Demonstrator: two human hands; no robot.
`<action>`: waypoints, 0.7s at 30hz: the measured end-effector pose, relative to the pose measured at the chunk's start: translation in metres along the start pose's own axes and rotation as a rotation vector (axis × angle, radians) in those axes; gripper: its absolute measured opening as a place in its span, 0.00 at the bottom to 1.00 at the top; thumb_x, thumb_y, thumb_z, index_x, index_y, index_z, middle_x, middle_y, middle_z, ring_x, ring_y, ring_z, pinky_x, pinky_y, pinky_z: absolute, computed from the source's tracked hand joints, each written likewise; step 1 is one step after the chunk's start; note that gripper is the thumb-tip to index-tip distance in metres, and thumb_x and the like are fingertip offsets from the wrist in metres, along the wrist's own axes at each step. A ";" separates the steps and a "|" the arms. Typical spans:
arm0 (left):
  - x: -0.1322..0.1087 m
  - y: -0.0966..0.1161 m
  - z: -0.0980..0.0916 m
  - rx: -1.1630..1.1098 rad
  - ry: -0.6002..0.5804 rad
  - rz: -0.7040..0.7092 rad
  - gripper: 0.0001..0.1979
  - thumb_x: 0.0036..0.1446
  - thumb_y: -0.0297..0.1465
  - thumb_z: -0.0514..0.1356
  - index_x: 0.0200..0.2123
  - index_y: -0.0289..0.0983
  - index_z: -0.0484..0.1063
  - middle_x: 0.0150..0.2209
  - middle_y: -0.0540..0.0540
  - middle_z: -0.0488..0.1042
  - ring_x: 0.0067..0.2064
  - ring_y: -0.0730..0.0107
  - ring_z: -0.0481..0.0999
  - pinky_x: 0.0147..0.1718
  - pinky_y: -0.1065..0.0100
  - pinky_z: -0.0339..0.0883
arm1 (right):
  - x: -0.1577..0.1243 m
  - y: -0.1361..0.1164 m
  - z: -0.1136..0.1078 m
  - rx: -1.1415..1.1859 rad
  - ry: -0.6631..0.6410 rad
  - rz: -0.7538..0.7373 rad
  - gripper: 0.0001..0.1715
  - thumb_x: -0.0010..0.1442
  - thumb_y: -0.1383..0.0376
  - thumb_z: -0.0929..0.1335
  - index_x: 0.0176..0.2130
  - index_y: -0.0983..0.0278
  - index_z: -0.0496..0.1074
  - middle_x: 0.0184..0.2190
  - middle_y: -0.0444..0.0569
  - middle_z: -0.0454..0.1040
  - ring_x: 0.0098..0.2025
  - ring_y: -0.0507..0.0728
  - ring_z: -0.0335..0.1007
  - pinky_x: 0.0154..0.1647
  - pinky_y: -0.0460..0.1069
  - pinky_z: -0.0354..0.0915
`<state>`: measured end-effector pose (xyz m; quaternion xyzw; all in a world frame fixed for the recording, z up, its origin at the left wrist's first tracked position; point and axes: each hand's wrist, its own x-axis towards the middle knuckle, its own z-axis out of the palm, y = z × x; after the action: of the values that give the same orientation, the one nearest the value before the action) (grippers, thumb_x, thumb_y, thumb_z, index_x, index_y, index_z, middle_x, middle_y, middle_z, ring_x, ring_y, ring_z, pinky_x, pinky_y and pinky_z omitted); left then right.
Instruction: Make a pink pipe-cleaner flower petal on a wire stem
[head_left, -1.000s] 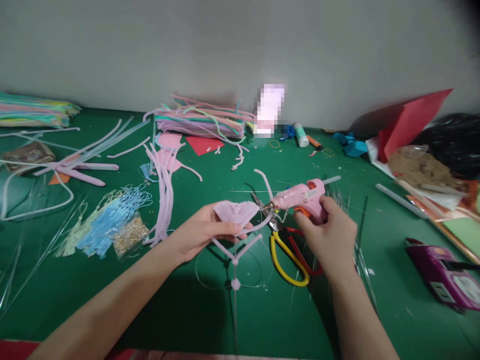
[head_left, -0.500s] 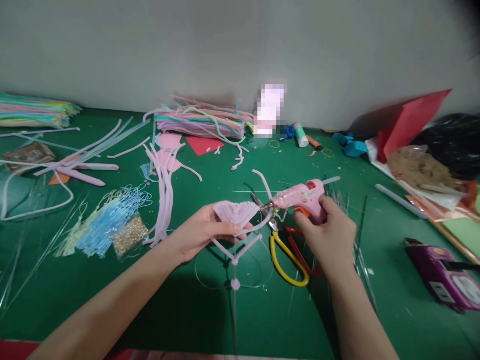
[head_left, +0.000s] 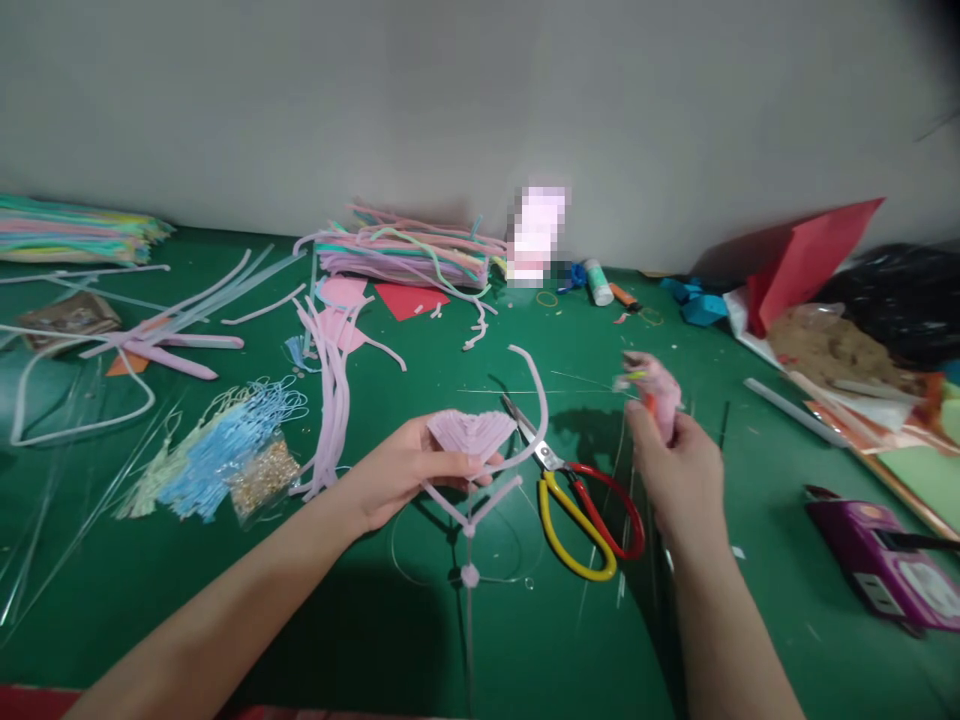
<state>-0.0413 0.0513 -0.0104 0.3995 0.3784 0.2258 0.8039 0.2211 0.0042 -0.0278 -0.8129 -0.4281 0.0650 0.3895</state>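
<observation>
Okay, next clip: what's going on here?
A person is doing craft work at a green table. The left hand grips a lilac fan-shaped piece, apparently built from pipe cleaners. The right hand holds a pink glue gun, slightly blurred, away from that piece. Scissors with one red and one yellow handle lie between the hands. Blue and pale green tassels and a bag of gold beads lie beyond the left forearm.

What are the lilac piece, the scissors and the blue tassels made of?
Lilac piece: perhaps fuzzy pipe cleaners; its strips look soft and matte. Scissors: blades probably metal, with a grey sheen; red and yellow handles likely smooth plastic, going by their even colour. Blue tassels: apparently thread, as fine strands show.
</observation>
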 end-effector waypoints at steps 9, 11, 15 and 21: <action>-0.007 0.005 0.005 -0.002 -0.008 0.032 0.15 0.45 0.28 0.71 0.38 0.35 0.75 0.33 0.46 0.79 0.34 0.68 0.79 0.35 0.70 0.70 | 0.009 0.018 0.021 -0.461 0.016 -0.125 0.24 0.52 0.49 0.66 0.33 0.69 0.70 0.29 0.60 0.69 0.35 0.66 0.63 0.37 0.59 0.59; -0.007 0.005 0.006 -0.007 -0.019 0.042 0.15 0.45 0.27 0.71 0.38 0.35 0.75 0.33 0.47 0.79 0.34 0.69 0.79 0.36 0.70 0.70 | 0.003 0.007 0.020 -0.455 0.111 -0.118 0.29 0.52 0.48 0.67 0.41 0.72 0.70 0.41 0.69 0.69 0.43 0.71 0.62 0.40 0.63 0.58; -0.006 0.004 0.007 -0.023 -0.014 0.048 0.15 0.45 0.26 0.71 0.38 0.35 0.75 0.33 0.48 0.79 0.34 0.69 0.79 0.39 0.70 0.71 | -0.019 -0.025 0.015 0.145 0.010 -0.106 0.20 0.57 0.52 0.66 0.39 0.65 0.72 0.35 0.55 0.73 0.36 0.60 0.67 0.38 0.56 0.63; -0.002 0.003 0.007 -0.004 -0.008 0.062 0.16 0.45 0.26 0.71 0.39 0.34 0.75 0.34 0.47 0.79 0.34 0.72 0.79 0.38 0.72 0.72 | -0.046 -0.051 0.016 0.884 -0.609 0.135 0.15 0.57 0.53 0.68 0.31 0.63 0.72 0.23 0.42 0.68 0.22 0.49 0.60 0.22 0.45 0.58</action>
<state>-0.0371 0.0487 -0.0047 0.4102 0.3621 0.2497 0.7989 0.1520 -0.0040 -0.0144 -0.5417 -0.4003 0.4966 0.5475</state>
